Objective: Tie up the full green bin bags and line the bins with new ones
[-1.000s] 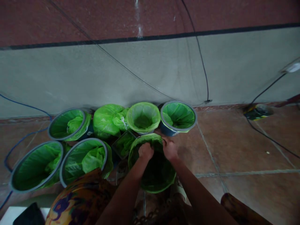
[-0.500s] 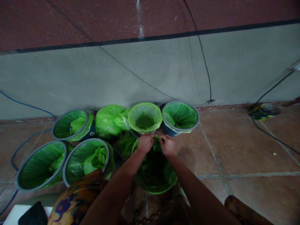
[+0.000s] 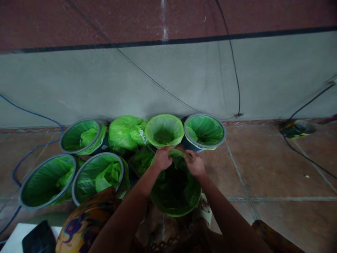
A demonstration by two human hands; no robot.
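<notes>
A bin lined with a green plastic bag (image 3: 175,212) stands on the floor in front of me, its inside dark. The liner is folded over the bin's rim. My left hand (image 3: 162,159) grips the liner at the far left part of that rim. On the far right part, my right hand (image 3: 194,163) has its fingers closed on the same liner. Between both hands a stretch of green edge shows. Just beyond them is another bin with a pale green liner (image 3: 164,130), and right of it a grey-rimmed lined bin (image 3: 204,130).
To the left are several more grey-rimmed bins with green liners (image 3: 47,181), a tied, full green bag (image 3: 123,131) and a dark square bin (image 3: 142,160). Cables (image 3: 234,70) hang along the wall. A dark container (image 3: 297,128) lies at the right. A black object (image 3: 39,239) rests at bottom left.
My hands have moved apart along the far rim, the right one shifting right and slightly down. More of the liner edge shows between them. The view has shifted slightly.
</notes>
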